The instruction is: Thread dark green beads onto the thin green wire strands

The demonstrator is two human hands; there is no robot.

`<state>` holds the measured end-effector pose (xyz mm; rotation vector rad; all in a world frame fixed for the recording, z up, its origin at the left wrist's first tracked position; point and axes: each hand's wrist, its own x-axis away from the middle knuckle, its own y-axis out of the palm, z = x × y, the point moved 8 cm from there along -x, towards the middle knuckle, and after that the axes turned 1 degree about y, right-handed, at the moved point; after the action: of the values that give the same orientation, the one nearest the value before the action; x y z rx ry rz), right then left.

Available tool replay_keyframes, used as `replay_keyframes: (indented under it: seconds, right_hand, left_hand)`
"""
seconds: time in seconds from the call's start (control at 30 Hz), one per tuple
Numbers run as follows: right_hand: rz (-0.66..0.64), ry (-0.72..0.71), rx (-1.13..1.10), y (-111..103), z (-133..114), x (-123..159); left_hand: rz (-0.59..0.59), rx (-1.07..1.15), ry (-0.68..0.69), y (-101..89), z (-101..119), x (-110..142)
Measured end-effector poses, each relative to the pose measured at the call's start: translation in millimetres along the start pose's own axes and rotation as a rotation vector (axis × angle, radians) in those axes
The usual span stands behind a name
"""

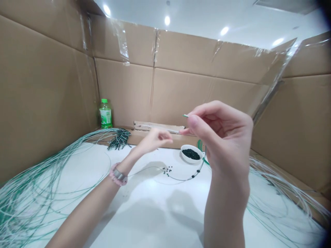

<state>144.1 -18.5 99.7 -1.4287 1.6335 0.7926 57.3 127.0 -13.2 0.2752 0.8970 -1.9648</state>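
My right hand is raised near the camera, its thumb and forefinger pinched on a thin green-and-white wire; a short tip sticks out. The wire seems to run down behind the hand and loop over the table, with dark beads on it. My left hand, with a watch and a pink bracelet at the wrist, hovers above the table, fingers curled together; anything in them is too small to make out. Below the hands lie several loose dark beads. A white bowl full of small dark pieces stands beyond.
Many long green and white wires spread along the left, their dark-tipped ends bunched at the back. More wires lie at the right. A green-capped bottle stands in the back left corner. Cardboard walls enclose the white table.
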Motion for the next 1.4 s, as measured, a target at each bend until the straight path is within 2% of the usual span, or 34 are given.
replay_keyframes:
  seconds: [0.03, 0.1, 0.2, 0.33, 0.57, 0.9, 1.4]
  right_hand:
    - [0.010, -0.011, 0.041, 0.7, -0.7, 0.1]
    - [0.018, -0.038, 0.088, 3.9, -3.1, 0.7]
    - [0.004, -0.045, 0.126, 11.6, -5.0, 2.6]
    - [-0.030, -0.048, 0.123, 21.3, -8.0, 7.3]
    - [-0.012, -0.105, 0.165, 21.9, -16.9, 11.7]
    - [-0.006, -0.137, 0.182, 21.9, -19.1, 13.5]
    - [-0.004, -0.155, 0.191, 20.5, -19.4, 13.9]
  left_hand:
    - [0.151, 0.178, 0.034, -19.8, 15.0, 0.9]
    - [0.307, 0.521, 0.163, -45.2, 45.6, 8.0]
    - [0.273, 0.799, 0.271, -52.2, 80.4, 19.0]
    - [0.160, 0.935, 0.281, -42.9, 100.5, 26.8]
    - [0.124, 0.949, 0.309, -41.0, 108.4, 28.3]
    - [0.207, 0.813, 0.256, -43.7, 104.6, 28.8]
    - [0.210, 0.775, 0.256, -44.9, 105.1, 29.2]
